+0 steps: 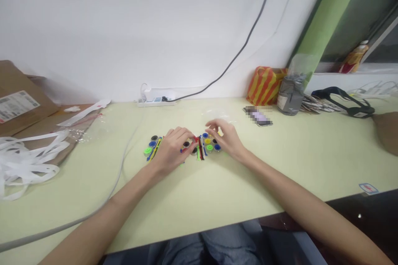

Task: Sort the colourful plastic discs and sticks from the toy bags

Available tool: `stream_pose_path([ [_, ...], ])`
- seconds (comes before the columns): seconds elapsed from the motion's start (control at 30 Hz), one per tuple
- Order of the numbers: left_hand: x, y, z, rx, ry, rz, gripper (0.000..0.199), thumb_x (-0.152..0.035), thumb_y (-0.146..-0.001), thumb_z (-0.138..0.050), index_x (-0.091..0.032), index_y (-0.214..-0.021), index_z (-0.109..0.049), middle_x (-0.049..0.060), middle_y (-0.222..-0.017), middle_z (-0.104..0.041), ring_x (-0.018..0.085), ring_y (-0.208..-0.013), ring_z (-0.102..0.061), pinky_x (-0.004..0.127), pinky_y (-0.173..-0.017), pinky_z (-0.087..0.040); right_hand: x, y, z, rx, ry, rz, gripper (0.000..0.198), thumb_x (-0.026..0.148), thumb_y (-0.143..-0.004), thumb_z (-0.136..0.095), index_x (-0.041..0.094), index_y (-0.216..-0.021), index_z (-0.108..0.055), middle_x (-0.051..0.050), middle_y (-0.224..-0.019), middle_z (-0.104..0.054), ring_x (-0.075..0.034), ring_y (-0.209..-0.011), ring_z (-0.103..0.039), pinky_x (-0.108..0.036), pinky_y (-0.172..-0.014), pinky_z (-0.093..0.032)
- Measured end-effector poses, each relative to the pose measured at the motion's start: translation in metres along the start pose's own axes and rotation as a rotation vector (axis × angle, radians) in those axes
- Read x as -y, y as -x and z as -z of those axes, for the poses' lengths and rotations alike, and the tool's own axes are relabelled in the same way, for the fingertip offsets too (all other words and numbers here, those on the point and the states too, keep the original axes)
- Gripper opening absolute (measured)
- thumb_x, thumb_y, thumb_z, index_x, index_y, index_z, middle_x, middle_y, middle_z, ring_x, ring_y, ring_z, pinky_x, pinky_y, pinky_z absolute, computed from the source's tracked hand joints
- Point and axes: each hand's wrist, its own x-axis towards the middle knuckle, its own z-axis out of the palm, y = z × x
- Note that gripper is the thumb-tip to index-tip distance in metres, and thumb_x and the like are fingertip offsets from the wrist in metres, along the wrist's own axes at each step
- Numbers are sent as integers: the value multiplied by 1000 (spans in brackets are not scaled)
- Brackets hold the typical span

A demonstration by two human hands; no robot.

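A cluster of small coloured plastic wheels and thin sticks [205, 145] lies on the pale yellow-green table [217, 190], in blue, green, yellow, black and red. My left hand [172, 151] rests palm down over its left part, fingertips pinching a small red piece near the middle. My right hand [225, 136] hovers over the right part, fingers curled and spread above the blue and green wheels. More wheels and sticks [152, 145] show left of my left hand. What lies under both palms is hidden.
A white power strip [155, 99] with a grey cable sits at the wall. Cardboard [21, 99] and white plastic strips [27, 161] lie at left. A phone [258, 116], striped bag [264, 85], grey pouch [290, 95] and black strap [345, 99] stand at back right.
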Motion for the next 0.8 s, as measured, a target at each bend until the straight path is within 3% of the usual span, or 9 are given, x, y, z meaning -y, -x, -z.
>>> stream_pose_path([
  [0.07, 3, 0, -1, 7, 1, 7, 13, -29, -97, -53, -20, -95, -62, 5, -94, -67, 19, -88, -58, 35, -77, -40, -19, -8, 13, 1, 177, 31, 16, 31, -94, -59, 21, -104, -67, -6, -92, -68, -22, -95, -57, -36, -88, -43],
  [0.23, 8, 1, -3, 16, 7, 6, 16, -29, -98, -51, -20, -91, -63, 5, -87, -66, 19, -83, -57, 35, -74, -40, -47, -17, 37, 261, 355, -1, 12, 26, -91, -63, 19, -86, -72, -8, -92, -66, -22, -92, -56, -34, -84, -41],
  [0.57, 11, 2, 1, 5, -19, 6, 19, -26, -99, -51, -20, -88, -65, 4, -84, -66, 19, -81, -57, 35, -73, -40, -41, -17, 49, 417, 351, 6, 7, 22, -80, -70, 20, -79, -77, -6, -88, -67, -21, -88, -57, -31, -81, -42],
  [0.8, 8, 0, 1, -4, -16, -3, 20, -32, -97, -54, -20, -86, -65, 3, -80, -65, 18, -77, -57, 34, -72, -40, -43, -15, 43, 439, 403, -14, 7, 19, -77, -70, 21, -72, -76, -5, -79, -68, -22, -83, -58, -29, -75, -42],
])
